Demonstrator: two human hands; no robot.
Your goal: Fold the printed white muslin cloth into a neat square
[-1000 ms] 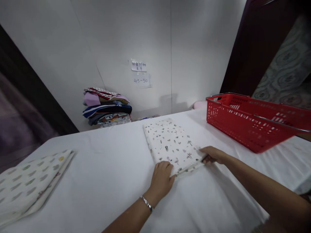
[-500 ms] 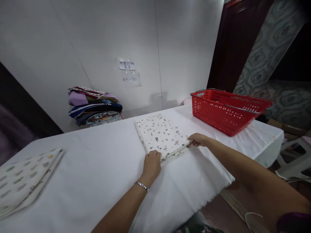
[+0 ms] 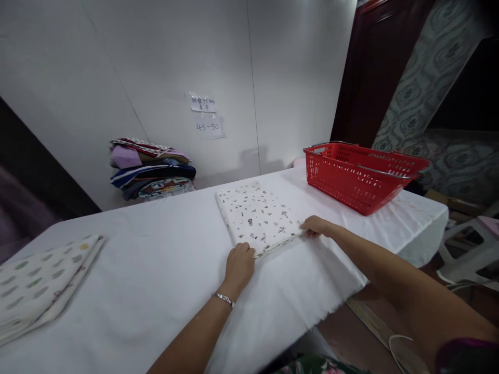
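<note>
A white cloth with small printed figures (image 3: pixel 259 215) lies folded into a flat rectangle on the white-covered table (image 3: pixel 167 270). At its near left corner, my left hand (image 3: pixel 239 264) grips the edge, fingers on top and thumb hidden. My right hand (image 3: pixel 315 226) pinches the near right corner between thumb and fingers. The near edge between my hands shows stacked layers pressed close together. A second folded cloth, white with green and grey leaf-like spots (image 3: pixel 42 283), rests at the table's left, apart from both hands.
A red plastic basket (image 3: pixel 358 179) with metal handles stands at the back right. Against the wall at the back left is a pile of folded clothes (image 3: pixel 154 169). Paper signs (image 3: pixel 210 126) are stuck on the wall. A white stool (image 3: pixel 468 249) stands beyond the table's right end.
The cloth's near edge has come down flatter, with its layers closer together. Both hands keep their hold on the corners. The view has shifted slightly.
</note>
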